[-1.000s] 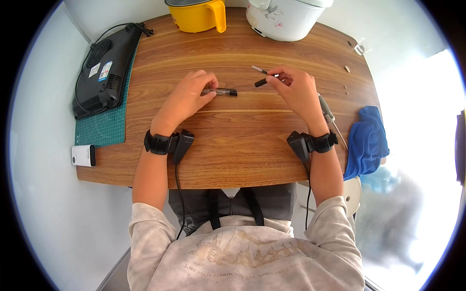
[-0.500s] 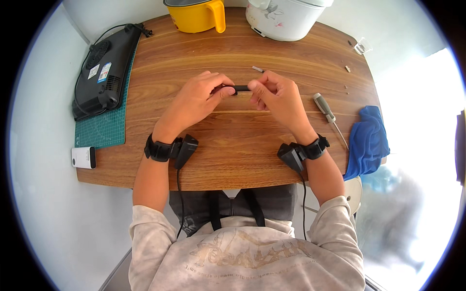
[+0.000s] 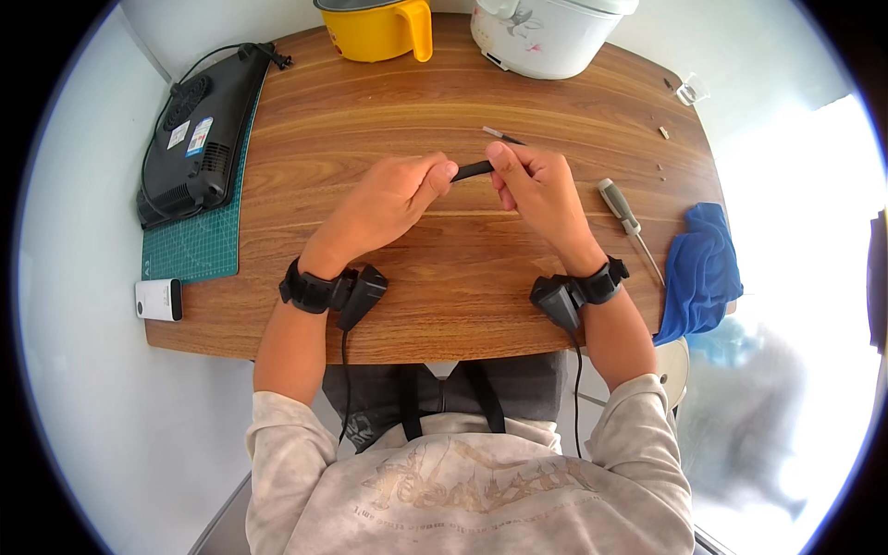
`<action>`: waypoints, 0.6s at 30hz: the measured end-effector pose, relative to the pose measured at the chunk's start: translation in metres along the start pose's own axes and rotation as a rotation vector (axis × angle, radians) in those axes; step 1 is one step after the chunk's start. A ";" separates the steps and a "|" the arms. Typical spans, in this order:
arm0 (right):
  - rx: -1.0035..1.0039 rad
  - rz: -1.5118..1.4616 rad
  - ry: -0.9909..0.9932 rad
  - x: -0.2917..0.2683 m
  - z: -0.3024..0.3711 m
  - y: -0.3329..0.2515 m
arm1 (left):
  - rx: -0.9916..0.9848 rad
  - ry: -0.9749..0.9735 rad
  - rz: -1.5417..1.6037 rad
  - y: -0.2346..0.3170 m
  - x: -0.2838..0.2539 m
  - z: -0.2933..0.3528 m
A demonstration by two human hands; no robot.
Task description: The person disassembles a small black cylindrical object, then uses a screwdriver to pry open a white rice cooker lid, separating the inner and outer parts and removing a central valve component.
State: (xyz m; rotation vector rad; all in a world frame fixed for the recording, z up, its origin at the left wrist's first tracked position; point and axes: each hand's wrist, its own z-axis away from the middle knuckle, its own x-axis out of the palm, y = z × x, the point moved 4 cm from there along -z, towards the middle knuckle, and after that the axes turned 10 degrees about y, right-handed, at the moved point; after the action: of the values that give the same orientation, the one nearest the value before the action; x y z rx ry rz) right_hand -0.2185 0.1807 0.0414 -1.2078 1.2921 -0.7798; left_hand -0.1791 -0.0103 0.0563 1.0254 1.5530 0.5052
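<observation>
A slim black pen-like rod (image 3: 473, 171) spans the gap between my two hands over the middle of the table. My left hand (image 3: 404, 192) is closed, its thumb and fingers pinching the rod's left end. At the other end my right hand (image 3: 536, 185) grips it, thumb on top and fingers curled under. Both ends of the rod are hidden in my fingers. Just beyond my right hand, a thin dark stick (image 3: 502, 136) with a pale grey tip shows, its far end partly covered by the hand.
A grey-handled screwdriver (image 3: 620, 205) and a blue cloth (image 3: 696, 273) lie at right. At left a black appliance (image 3: 205, 139) rests on a green cutting mat (image 3: 192, 252) near a white power bank (image 3: 158, 301). A yellow pot (image 3: 365, 35) and white cooker (image 3: 541, 42) stand behind.
The rod has tilted, its right end rising away from me. My left hand has shifted slightly right, its fingers closing tighter. More of the thin stick shows behind my right hand.
</observation>
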 end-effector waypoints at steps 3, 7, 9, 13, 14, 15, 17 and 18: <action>0.022 0.012 -0.023 -0.001 0.002 -0.009 | 0.001 0.005 0.077 -0.003 -0.001 0.001; -0.001 -0.075 -0.044 -0.002 0.001 -0.006 | -0.076 0.070 0.028 -0.001 -0.002 0.000; -0.045 -0.103 -0.049 0.000 -0.001 -0.003 | -0.080 0.114 0.049 -0.003 -0.005 -0.002; -0.028 -0.080 -0.065 0.002 -0.001 -0.002 | -0.063 0.159 0.025 0.000 -0.011 -0.002; -0.026 -0.079 -0.070 0.002 -0.001 -0.002 | -0.048 0.162 0.024 0.000 -0.012 -0.002; -0.029 -0.073 -0.067 0.002 -0.001 -0.002 | -0.034 0.165 0.024 0.000 -0.013 -0.002; -0.035 -0.061 -0.062 0.002 -0.001 -0.001 | -0.009 0.178 0.028 0.000 -0.013 -0.003; -0.001 -0.066 -0.069 0.003 0.000 0.000 | 0.001 0.188 0.032 -0.001 -0.012 -0.003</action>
State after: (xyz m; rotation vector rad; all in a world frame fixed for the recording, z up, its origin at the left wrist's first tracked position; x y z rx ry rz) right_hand -0.2182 0.1778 0.0406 -1.2726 1.2019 -0.7786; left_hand -0.1823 -0.0204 0.0635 1.0283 1.7050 0.6378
